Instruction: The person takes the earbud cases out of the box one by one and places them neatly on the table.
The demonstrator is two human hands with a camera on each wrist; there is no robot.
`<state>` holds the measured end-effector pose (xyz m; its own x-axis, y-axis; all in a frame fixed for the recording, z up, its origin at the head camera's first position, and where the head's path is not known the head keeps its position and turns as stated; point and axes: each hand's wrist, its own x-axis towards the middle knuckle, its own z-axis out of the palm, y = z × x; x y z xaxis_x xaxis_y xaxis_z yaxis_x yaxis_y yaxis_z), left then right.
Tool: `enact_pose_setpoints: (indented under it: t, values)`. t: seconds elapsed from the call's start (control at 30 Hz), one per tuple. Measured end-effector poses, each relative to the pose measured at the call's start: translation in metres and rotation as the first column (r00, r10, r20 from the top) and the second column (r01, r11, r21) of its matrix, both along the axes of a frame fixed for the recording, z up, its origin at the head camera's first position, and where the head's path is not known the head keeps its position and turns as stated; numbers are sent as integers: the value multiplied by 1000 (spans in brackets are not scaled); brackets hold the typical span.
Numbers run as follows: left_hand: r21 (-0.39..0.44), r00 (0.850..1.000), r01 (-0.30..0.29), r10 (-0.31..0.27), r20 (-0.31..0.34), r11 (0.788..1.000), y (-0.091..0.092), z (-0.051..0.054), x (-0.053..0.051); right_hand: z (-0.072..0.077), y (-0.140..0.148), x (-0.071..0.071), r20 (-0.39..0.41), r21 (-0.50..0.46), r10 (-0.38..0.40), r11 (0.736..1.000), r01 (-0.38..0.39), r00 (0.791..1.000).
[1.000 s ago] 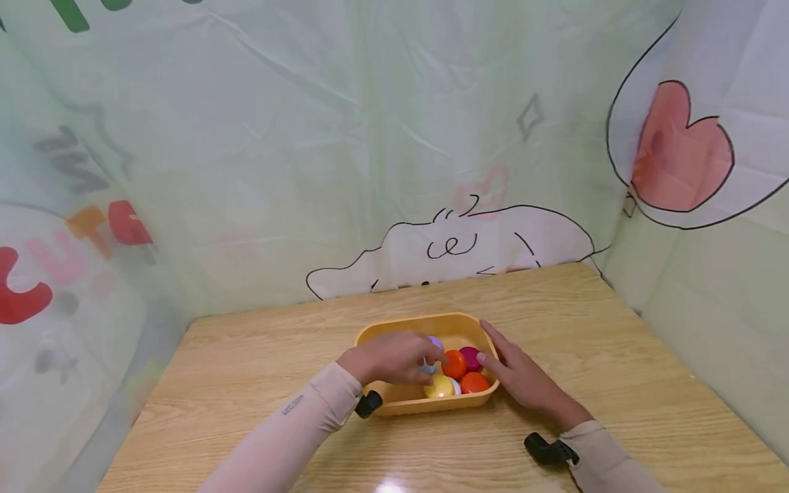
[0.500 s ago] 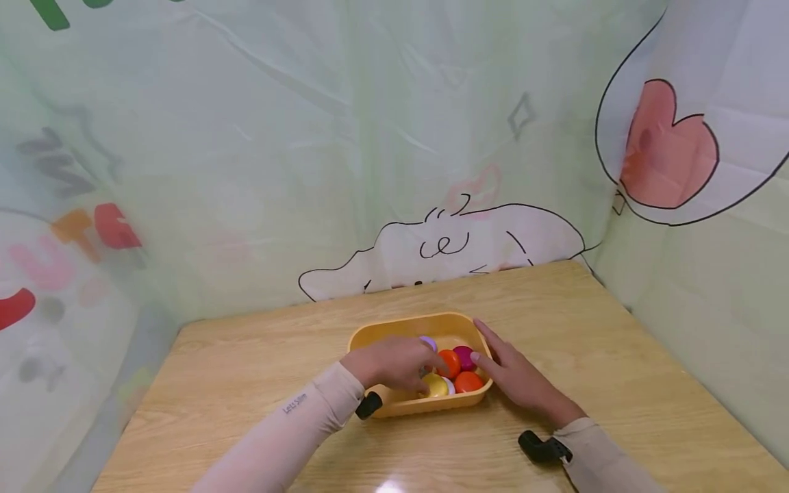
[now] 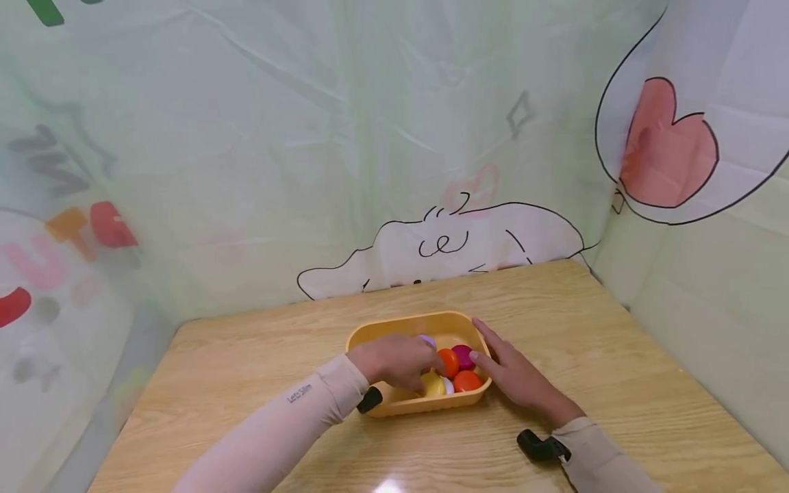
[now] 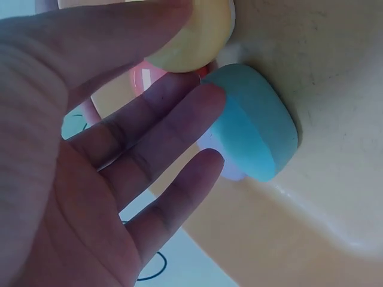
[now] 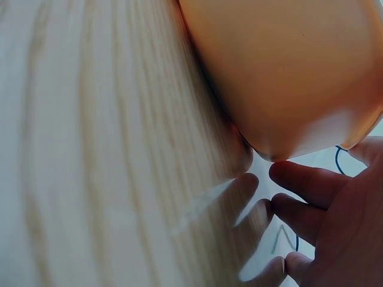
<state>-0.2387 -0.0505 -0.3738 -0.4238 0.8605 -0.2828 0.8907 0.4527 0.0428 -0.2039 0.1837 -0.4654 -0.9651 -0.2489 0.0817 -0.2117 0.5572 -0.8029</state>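
A yellow-orange plastic basket [image 3: 419, 407] stands on the wooden table, with several smooth, rounded toy pieces inside. My left hand [image 3: 401, 361] reaches in from the left and pinches a yellow rounded piece [image 3: 433, 385] between thumb and fingers. In the left wrist view a teal two-tone piece [image 4: 251, 122] lies by its other fingertips. Close to that hand are an orange piece [image 3: 448, 363] and a lilac one [image 3: 427, 340]. A magenta piece [image 3: 462, 357] and a red-orange piece [image 3: 467, 381] lie farther right. My right hand [image 3: 520, 376] rests straight-fingered against the basket's right wall, thumb over the rim.
The table [image 3: 246, 363] meets a pale printed curtain [image 3: 246, 171] at its back and right edges. Black wrist-camera straps [image 3: 542, 447] sit at both wrists, beside light sleeves [image 3: 271, 431].
The view has shifted slightly. My left fingers have drawn a little closer around the yellow piece, which has moved slightly left in the basket. My right hand keeps its place on the wall.
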Motion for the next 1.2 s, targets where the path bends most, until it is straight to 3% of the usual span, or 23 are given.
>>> enact_pose_setpoints:
  t: [0.1, 0.27, 0.47, 0.67, 0.83, 0.97, 1.2]
  values:
    - [-1, 1000, -2, 2, -20, 1000, -1, 0, 0, 1, 0, -1, -4, -2, 9, 1000, -9, 1000]
    - [2, 999, -47, 47, -1, 999, -1, -1, 0, 2, -1, -1, 8, -5, 13, 1000, -13, 1000]
    - [31, 989, -126, 123, 88, 991, -3, 0, -1, 5, 0, 0, 11, -1, -1, 1000, 1, 1000]
    - [114, 980, -143, 125, 153, 983, -6, 1, -4, 3, 0, 0, 11, 0, 0, 1000, 0, 1000]
    - [190, 963, -197, 154, 221, 962, -8, 1, -7, 2, 0, 0, 15, -5, 2, 1000, -2, 1000]
    - [235, 964, -184, 129, 233, 955, -10, 0, -7, 2, 0, -1, 10, -7, 5, 1000, -5, 1000]
    - [318, 974, -112, 42, 222, 941, -19, -7, -4, -1, 3, -1, 1, -24, 20, 1000, -20, 1000]
